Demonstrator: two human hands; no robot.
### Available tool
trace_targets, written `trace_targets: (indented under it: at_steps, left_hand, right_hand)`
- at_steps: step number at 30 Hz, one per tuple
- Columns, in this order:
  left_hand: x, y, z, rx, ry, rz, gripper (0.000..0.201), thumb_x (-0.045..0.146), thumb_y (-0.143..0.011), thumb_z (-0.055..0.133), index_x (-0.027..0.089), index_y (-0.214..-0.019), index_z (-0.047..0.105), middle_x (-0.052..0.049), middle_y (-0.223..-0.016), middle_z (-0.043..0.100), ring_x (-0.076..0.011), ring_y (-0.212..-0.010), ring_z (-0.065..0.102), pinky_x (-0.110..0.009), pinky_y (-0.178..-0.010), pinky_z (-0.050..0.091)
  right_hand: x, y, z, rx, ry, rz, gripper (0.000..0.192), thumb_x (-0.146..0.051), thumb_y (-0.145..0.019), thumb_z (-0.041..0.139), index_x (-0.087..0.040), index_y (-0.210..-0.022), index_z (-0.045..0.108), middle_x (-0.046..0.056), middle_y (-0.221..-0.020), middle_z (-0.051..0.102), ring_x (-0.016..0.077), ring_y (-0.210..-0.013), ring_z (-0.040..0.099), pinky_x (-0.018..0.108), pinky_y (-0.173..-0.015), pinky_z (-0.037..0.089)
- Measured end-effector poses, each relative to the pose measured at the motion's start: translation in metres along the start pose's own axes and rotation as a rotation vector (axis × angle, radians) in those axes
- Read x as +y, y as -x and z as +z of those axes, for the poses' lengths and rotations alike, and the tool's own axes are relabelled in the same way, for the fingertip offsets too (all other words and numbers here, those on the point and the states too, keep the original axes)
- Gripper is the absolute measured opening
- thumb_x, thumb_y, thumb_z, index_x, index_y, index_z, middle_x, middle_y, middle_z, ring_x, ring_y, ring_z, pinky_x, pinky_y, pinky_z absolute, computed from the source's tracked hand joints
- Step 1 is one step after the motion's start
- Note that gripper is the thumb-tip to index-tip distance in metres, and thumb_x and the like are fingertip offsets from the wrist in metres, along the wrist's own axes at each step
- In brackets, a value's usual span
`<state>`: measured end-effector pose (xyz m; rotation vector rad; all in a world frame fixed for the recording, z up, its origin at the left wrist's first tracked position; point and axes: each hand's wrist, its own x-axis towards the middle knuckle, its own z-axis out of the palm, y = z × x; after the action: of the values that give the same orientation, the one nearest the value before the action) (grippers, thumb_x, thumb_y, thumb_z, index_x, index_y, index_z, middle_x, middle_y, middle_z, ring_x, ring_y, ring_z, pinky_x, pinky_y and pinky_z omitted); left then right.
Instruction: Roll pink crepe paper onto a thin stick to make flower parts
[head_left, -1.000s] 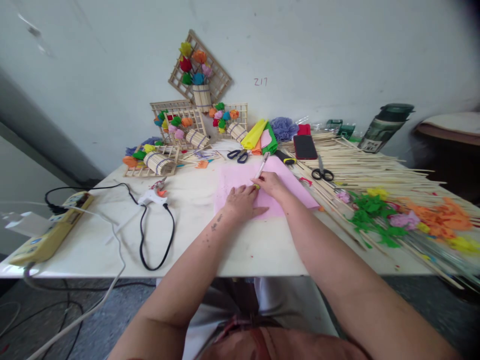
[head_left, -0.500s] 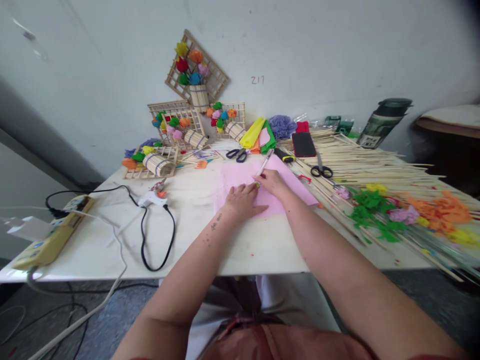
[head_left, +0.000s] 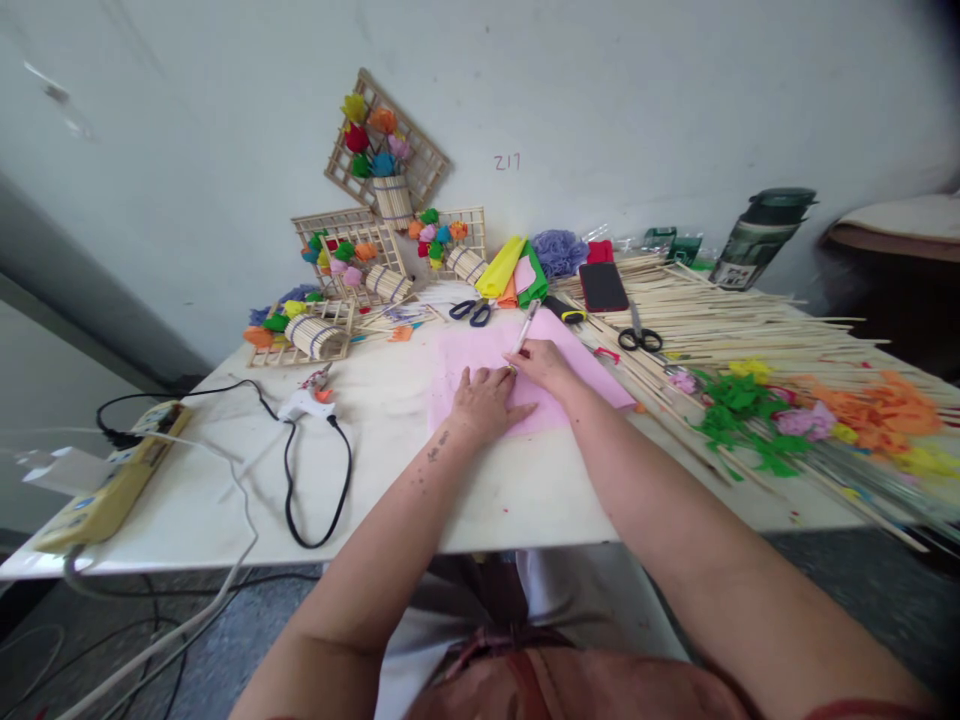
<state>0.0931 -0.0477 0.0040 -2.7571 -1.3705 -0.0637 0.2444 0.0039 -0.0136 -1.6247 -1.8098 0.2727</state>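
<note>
Left hand [head_left: 486, 400] lies flat, fingers spread, pinning the pink sheet [head_left: 517, 375] steady while the right hand [head_left: 544, 365] pinches a pen [head_left: 523, 330], tip down.

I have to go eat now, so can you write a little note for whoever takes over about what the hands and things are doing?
Left hand: pressed flat on the pink paper sheet, holding it down.
Right hand: grips a pen, tip on the sheet by the left fingertips.
Sheet lies flat on the white table; black scissors just behind it, glue gun to the left.
Done: sheet laid out. Any pen marks are too faint to see.
Left: sheet is uncut.
</note>
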Motion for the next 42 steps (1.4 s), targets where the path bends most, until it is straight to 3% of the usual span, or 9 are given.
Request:
trace_targets:
  at_steps: [12, 23, 35, 42]
  left_hand:
    - [-0.0005, -0.0012, 0.0005, -0.053, -0.002, -0.011, 0.071, 0.065, -0.085, 0.020, 0.021, -0.139, 0.032, -0.003, -0.144, 0.034, -0.0296, -0.129, 0.027, -0.053, -0.106, 0.018]
    - [-0.0011, -0.0021, -0.0006, -0.063, 0.008, -0.008, 0.070, 0.065, -0.085, 0.021, 0.022, -0.139, 0.032, -0.003, -0.144, 0.033, -0.0291, -0.129, 0.027, -0.046, -0.106, 0.021]
    - [0.0004, -0.0015, -0.0019, -0.061, 0.008, -0.009, 0.070, 0.064, -0.085, 0.022, 0.019, -0.138, 0.033, -0.005, -0.144, 0.034, -0.0296, -0.129, 0.027, -0.049, -0.105, 0.021]
    - [-0.0006, -0.0012, -0.0017, -0.057, 0.012, -0.007, 0.068, 0.065, -0.085, 0.022, 0.025, -0.139, 0.031, 0.000, -0.145, 0.031, -0.0283, -0.129, 0.027, -0.046, -0.105, 0.021]
  right_hand:
    - [-0.0044, 0.0025, -0.0051, -0.001, -0.036, 0.049, 0.029, -0.037, -0.077, 0.055, -0.012, -0.078, 0.069, 0.006, -0.073, 0.068, 0.0131, -0.066, 0.057, 0.020, -0.056, 0.036]
    - [0.0006, 0.0003, -0.0005, -0.023, -0.050, 0.018, 0.028, -0.038, -0.078, 0.055, -0.014, -0.082, 0.069, 0.008, -0.081, 0.071, 0.0156, -0.073, 0.062, 0.021, -0.061, 0.041]
    - [-0.0015, -0.0003, -0.0012, -0.008, -0.024, 0.031, 0.026, -0.035, -0.077, 0.056, -0.014, -0.082, 0.069, 0.009, -0.083, 0.070, 0.0162, -0.074, 0.062, 0.022, -0.064, 0.042]
    - [0.0020, 0.0003, -0.0042, 0.024, -0.016, 0.061, 0.029, -0.039, -0.077, 0.054, -0.015, -0.083, 0.069, 0.007, -0.078, 0.070, 0.0157, -0.072, 0.060, 0.023, -0.062, 0.041]
